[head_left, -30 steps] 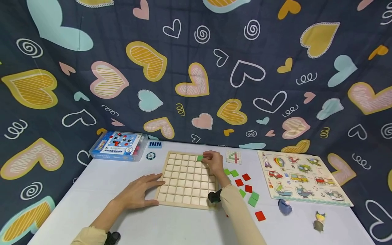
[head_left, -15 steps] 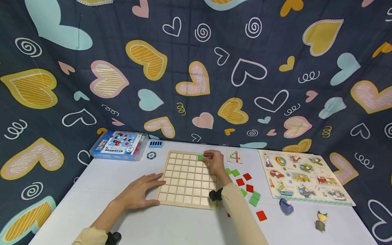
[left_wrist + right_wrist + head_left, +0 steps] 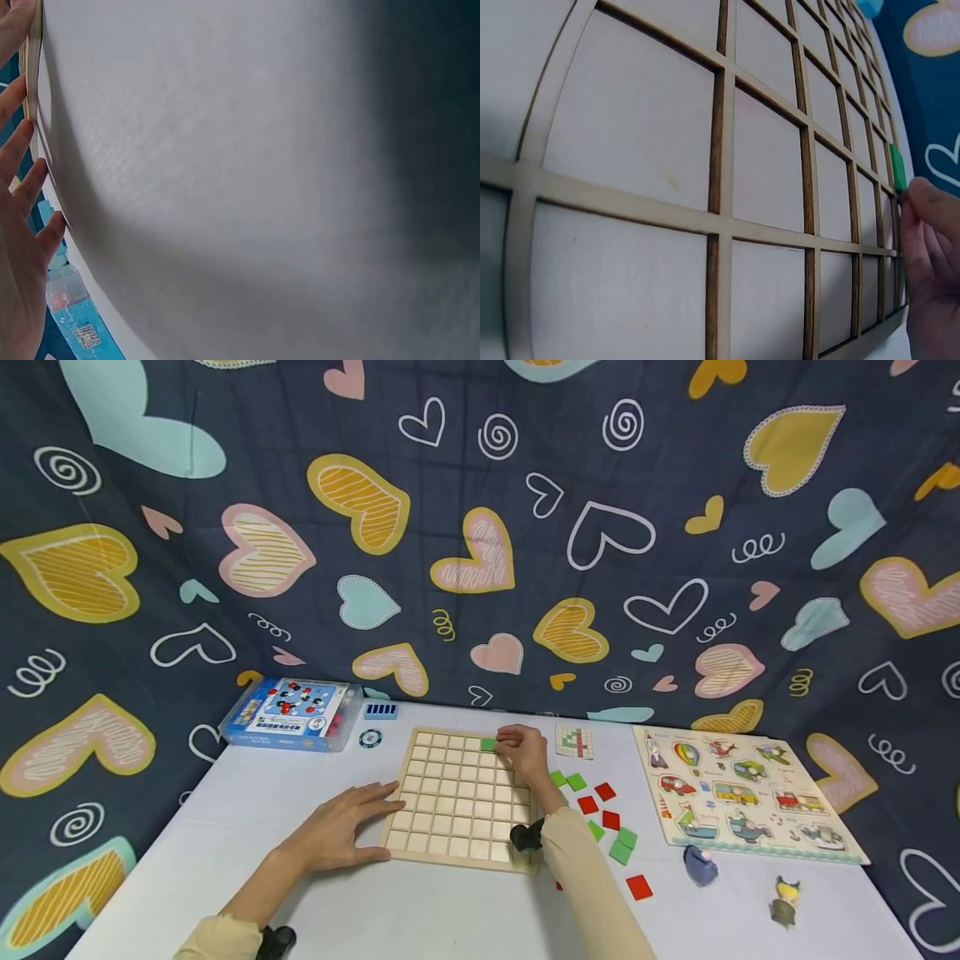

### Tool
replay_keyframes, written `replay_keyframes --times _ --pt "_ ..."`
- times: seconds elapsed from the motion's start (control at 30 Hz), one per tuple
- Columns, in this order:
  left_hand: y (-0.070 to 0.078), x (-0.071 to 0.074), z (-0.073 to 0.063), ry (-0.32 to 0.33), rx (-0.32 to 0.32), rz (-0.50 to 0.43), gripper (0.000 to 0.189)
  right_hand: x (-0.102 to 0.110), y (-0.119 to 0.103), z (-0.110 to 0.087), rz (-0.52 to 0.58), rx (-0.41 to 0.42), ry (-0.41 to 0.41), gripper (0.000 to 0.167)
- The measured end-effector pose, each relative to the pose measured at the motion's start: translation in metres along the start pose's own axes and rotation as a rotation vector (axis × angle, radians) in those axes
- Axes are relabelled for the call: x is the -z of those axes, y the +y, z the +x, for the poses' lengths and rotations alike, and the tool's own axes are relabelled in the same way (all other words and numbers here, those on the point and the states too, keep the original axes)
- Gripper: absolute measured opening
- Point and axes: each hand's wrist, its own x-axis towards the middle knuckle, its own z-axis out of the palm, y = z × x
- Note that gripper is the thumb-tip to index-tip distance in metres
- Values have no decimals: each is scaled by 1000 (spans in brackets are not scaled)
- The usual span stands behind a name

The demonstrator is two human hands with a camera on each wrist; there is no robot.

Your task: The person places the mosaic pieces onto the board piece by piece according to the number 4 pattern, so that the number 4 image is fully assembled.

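Observation:
A wooden grid board (image 3: 459, 865) with square cells lies flat on the white table. At its back row, toward the right, my right hand (image 3: 525, 756) pinches a green square tile (image 3: 488, 744) between thumb and fingers. The right wrist view shows that tile (image 3: 898, 166) at the fingertips, by the far cells; whether it is fully seated in a cell I cannot tell. My left hand (image 3: 341, 828) rests with spread fingers against the board's left edge, fingertips touching the frame (image 3: 31, 82) in the left wrist view.
Several loose green tiles (image 3: 622, 846) and red tiles (image 3: 639, 887) lie right of the board. Behind them is a small pattern card (image 3: 574, 742). Farther right are a picture puzzle board (image 3: 750, 793) and two small figures. A plastic box (image 3: 292, 717) stands back left.
The green tile has shifted slightly left and lies flatter in the back row, the right hand moving a little with it. My left hand stays in place.

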Motion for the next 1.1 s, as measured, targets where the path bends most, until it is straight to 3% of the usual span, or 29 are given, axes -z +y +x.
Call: replay_keyframes --times 0.13,0.37,0.57,1.1 --pt "1 0 1 7 -6 2 71 3 -2 -1 3 -49 11 23" --pt "1 1 2 10 -13 -6 71 16 -4 -6 177 -131 0 27" --pt "1 2 3 -19 11 -9 72 32 1 -13 236 -138 -43 31" --pt "1 1 4 -19 21 -17 73 94 19 -31 167 -180 -57 36"
